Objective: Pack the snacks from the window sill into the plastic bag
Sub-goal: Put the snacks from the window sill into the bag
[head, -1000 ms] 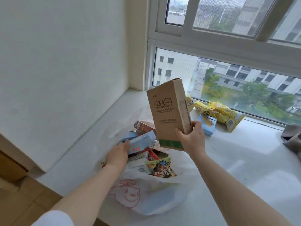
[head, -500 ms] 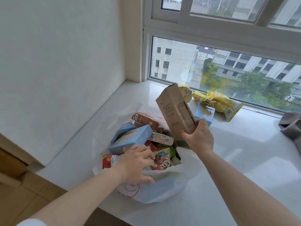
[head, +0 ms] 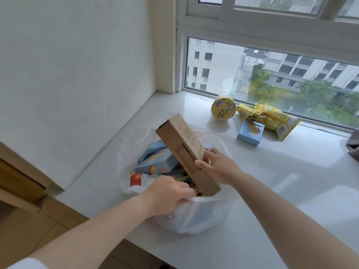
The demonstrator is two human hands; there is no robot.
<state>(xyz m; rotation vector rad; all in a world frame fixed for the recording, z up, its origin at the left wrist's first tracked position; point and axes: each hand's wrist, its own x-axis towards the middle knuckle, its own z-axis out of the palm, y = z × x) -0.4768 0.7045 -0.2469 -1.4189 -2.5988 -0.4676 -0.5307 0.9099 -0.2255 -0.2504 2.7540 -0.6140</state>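
Note:
A white plastic bag [head: 196,216] sits on the white window sill [head: 272,191], its mouth open and filled with several snack packs, among them a light blue box [head: 155,166]. My right hand [head: 217,167] grips a tall brown cardboard box [head: 186,154], tilted, with its lower end inside the bag. My left hand [head: 167,197] holds the bag's near rim. On the sill by the window lie a yellow cup [head: 223,109], yellow snack bags [head: 272,117] and a small light blue box [head: 250,132].
A white wall [head: 77,74] runs along the sill's left side. The window glass [head: 272,74] closes off the back. A grey cloth [head: 353,148] lies at the far right edge. The sill's front edge drops to a tiled floor [head: 48,230].
My right hand has lowered and tilted the brown box down into the bag. My left hand moved from the snacks inside to the bag's near rim.

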